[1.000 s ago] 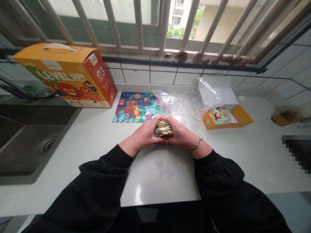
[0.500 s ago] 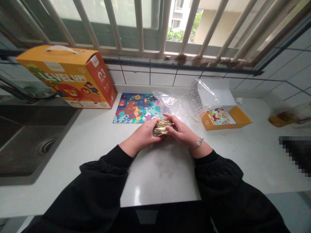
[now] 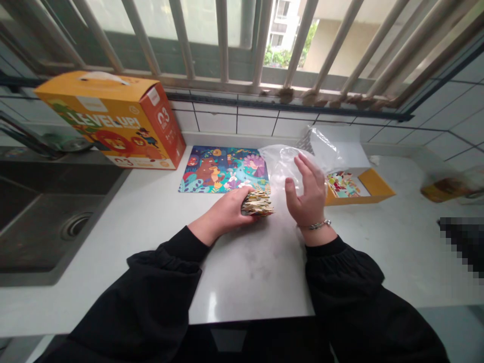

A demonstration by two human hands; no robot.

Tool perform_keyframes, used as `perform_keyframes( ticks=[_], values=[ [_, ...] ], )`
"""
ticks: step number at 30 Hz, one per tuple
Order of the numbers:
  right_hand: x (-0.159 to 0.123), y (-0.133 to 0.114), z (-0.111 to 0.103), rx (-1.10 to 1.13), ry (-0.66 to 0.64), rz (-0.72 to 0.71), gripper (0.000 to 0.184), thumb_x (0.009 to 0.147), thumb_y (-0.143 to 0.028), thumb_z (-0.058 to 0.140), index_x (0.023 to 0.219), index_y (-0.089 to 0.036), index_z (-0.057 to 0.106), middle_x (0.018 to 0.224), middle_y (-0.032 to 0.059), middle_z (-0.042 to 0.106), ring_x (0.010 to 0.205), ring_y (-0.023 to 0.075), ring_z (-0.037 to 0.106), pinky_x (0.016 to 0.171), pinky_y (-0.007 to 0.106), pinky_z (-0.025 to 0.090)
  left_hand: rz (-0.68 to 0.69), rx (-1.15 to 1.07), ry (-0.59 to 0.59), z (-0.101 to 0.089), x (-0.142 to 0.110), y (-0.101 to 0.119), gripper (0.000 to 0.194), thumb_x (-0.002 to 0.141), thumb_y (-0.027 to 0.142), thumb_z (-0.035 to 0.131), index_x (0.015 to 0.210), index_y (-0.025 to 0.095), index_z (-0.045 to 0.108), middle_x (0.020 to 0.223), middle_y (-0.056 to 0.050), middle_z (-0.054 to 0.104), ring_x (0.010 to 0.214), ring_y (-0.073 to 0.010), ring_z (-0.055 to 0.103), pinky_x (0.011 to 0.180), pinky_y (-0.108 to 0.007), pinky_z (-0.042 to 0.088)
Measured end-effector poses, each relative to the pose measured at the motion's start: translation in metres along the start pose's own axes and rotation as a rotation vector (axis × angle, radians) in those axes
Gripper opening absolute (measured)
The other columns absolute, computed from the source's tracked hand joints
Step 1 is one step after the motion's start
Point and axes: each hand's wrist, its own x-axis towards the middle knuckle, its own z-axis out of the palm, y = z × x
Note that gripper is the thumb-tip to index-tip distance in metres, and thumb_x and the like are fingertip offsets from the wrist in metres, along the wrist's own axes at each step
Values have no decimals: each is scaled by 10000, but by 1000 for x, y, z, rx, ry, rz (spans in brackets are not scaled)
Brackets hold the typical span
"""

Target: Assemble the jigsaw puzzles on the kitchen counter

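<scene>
A squat stack of small wooden jigsaw pieces point(image 3: 257, 203) sat just below the centre of the frame. The left hand point(image 3: 227, 212) was clamped around its left end, while the right hand point(image 3: 307, 190) stood well apart from it, raised and open. Its fingers were spread before a crumpled clear plastic bag point(image 3: 282, 164), though any contact was impossible to tell. Just beyond the stack lay a colourful printed puzzle board point(image 3: 223, 169). To the right, a shallow orange cardboard tray point(image 3: 378, 185) held more pieces. At upper left stood a large orange cardboard box point(image 3: 109, 120). The front edge of the white bench point(image 3: 249, 277) ran well below the stack, and a dark steel sink point(image 3: 49, 227) was set into it at the left.
</scene>
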Motion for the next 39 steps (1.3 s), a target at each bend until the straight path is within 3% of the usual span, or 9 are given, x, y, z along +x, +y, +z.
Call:
perform_keyframes(
  ticks=[5, 10, 14, 17, 20, 23, 27, 34, 39],
  values=[
    [1, 19, 2, -84, -82, 55, 531, 1096, -431, 552, 1574, -226, 659, 1632, 165, 643, 1587, 399, 524, 1323, 728, 369, 0, 24, -1, 0, 0, -2, 624, 833, 391, 924, 1372, 248, 645, 1287, -123, 768, 1147, -338, 757, 994, -489, 599],
    [-6, 38, 20, -19, -331, 165, 554, 1046, -411, 604, 1530, -153, 686, 1543, 239, 690, 1438, 391, 644, 1205, 657, 528, -17, 7, -3, 0, 0, -1, 617, 837, 384, 919, 1366, 231, 641, 1285, -130, 767, 1138, -337, 759, 974, -476, 597],
    [-5, 32, 15, -180, -414, 318, 618, 1047, -438, 621, 1608, -178, 637, 1183, 192, 821, 1073, 343, 775, 983, 516, 623, -7, -3, -6, -1, 0, 2, 596, 839, 382, 913, 1349, 230, 647, 1275, -124, 765, 1139, -327, 752, 979, -465, 592],
    [-3, 25, 7, -316, -546, 458, 585, 1084, -493, 596, 1591, -209, 661, 888, 121, 816, 890, 319, 776, 851, 425, 582, -8, -9, -18, -2, 0, 5, 552, 856, 387, 899, 1323, 227, 653, 1254, -118, 763, 1119, -309, 749, 963, -441, 589],
    [-2, 18, 5, -235, -616, 454, 454, 1075, -473, 620, 1421, -220, 769, 777, 70, 776, 814, 284, 751, 779, 370, 517, -18, -13, -16, -3, 0, 6, 554, 852, 377, 900, 1324, 225, 651, 1240, -112, 762, 1102, -304, 747, 953, -434, 586],
    [-3, 7, 6, 35, -605, 383, 348, 1075, -518, 615, 1123, -231, 805, 655, -1, 670, 644, 206, 647, 677, 324, 450, -31, -39, -15, -4, 0, 7, 543, 834, 342, 904, 1310, 229, 667, 1231, -102, 766, 1091, -299, 746, 943, -425, 584],
    [-6, -4, 7, 316, -515, 237, 474, 1108, -637, 534, 940, -231, 711, 771, 28, 669, 697, 190, 608, 676, 322, 481, -100, -91, -14, -9, 0, 10, 495, 821, 327, 903, 1258, 232, 691, 1175, -70, 778, 1040, -276, 750, 897, -394, 577],
    [-11, -4, 13, 563, -568, 219, 477, 1040, -606, 706, 1347, -247, 646, 1297, 128, 686, 978, 231, 712, 776, 370, 633, -289, -246, 72, -11, 2, 0, 645, 748, 488, 962, 1251, 203, 677, 1113, -77, 786, 954, -266, 749, 815, -380, 582],
    [-13, -4, 19, 569, -673, 283, 496, 969, -504, 804, 1348, -230, 638, 1199, 108, 746, 845, 201, 716, 708, 356, 613, -324, -267, 84, -13, 1, -5, 656, 753, 521, 944, 1258, 203, 670, 1099, -73, 782, 948, -265, 747, 787, -367, 575]
  ],
)
